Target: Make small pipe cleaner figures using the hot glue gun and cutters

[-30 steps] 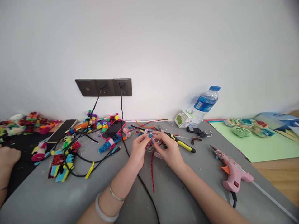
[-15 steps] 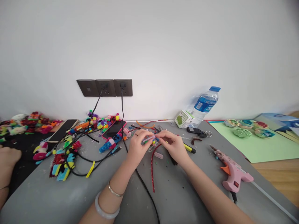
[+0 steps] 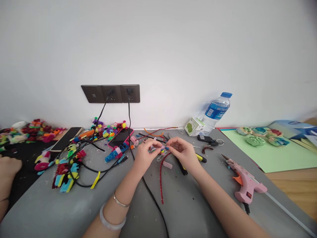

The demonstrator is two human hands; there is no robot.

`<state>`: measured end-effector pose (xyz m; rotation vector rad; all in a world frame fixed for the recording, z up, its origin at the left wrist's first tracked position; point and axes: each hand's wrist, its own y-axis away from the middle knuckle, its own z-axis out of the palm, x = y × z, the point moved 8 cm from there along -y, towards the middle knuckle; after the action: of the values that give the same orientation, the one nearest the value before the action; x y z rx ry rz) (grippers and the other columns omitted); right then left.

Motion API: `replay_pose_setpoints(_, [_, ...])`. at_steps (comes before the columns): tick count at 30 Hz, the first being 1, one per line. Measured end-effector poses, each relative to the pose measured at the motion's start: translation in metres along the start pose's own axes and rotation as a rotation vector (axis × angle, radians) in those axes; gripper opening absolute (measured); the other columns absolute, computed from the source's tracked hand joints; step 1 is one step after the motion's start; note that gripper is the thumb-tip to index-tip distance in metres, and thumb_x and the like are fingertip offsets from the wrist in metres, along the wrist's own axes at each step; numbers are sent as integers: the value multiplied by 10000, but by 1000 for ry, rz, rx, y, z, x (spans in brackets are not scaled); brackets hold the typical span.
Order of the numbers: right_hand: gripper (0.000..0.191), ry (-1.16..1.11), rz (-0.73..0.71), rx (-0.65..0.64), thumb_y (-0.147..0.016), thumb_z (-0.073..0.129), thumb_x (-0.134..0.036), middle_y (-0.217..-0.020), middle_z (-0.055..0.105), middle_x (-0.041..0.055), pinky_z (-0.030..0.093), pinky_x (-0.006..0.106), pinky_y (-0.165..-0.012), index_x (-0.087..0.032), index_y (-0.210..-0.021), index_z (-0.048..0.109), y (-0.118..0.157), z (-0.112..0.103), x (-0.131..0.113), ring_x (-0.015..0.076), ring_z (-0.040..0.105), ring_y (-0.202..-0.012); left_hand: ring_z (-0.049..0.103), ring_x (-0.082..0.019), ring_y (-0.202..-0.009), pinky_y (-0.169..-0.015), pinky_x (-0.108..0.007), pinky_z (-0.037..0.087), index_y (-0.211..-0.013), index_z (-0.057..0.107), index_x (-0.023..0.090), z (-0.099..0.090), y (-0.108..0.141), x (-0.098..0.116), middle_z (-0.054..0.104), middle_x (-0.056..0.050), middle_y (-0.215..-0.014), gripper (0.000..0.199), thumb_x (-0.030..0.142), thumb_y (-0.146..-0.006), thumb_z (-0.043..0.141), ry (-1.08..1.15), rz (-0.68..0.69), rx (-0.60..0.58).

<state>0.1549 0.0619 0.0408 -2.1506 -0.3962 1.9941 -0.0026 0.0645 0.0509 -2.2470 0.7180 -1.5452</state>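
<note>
My left hand [image 3: 146,157] and my right hand [image 3: 183,152] meet over the middle of the grey table, thumbs and forefingers pinched. Between the fingertips is a small fuzzy piece [image 3: 162,150] with pink, yellow and blue on it; its exact shape is too small to make out, and the fingers partly cover it. Below the hands a red glittery pipe cleaner [image 3: 161,180] lies curved on the table. Beside it rests a short pink fuzzy piece [image 3: 167,165]. A black and yellow cutter [image 3: 183,168] is partly hidden beneath my right hand.
Left are pipe-cleaner figures [image 3: 65,175], phones [image 3: 66,138] and black cables [image 3: 148,188]. A water bottle [image 3: 216,112], small box [image 3: 193,126] and keys [image 3: 218,142] stand or lie behind. A pink glue gun [image 3: 247,185] lies right. Another person's hand [image 3: 10,167] shows far left.
My hands stay pinched together at nearly the same spot, with slight finger movement around the small piece. The view has shifted a little; more of the cutter under my right hand shows.
</note>
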Motion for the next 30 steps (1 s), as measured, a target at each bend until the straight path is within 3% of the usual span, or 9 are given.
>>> replay_pose_setpoints(11, [305, -109, 39, -109, -787, 774, -461, -781, 637, 19, 545, 292, -664, -206, -816, 609, -2, 6, 0, 147, 619, -702, 680, -168, -815, -778, -292, 541, -836, 703, 198, -4, -1, 14, 735, -34, -820, 55, 204, -881, 670, 47, 120, -18])
replay_pose_setpoints(17, [420, -187, 113, -182, -764, 789, -485, -746, 648, -1, 529, 288, -640, -228, -788, 457, -2, 13, 6, 135, 612, -654, 682, -175, -787, -753, -304, 559, -815, 721, 196, -5, 0, 15, 736, -48, -794, 148, 321, -887, 685, 9, 183, -55])
replay_pose_setpoints(30, [420, -180, 58, -155, -800, 761, -458, -736, 632, -12, 508, 294, -640, -235, -758, 408, -1, 12, 3, 134, 605, -654, 669, -167, -783, -747, -292, 535, -810, 713, 197, -6, 1, 21, 725, -40, -782, 178, 324, -918, 650, -50, 247, -26])
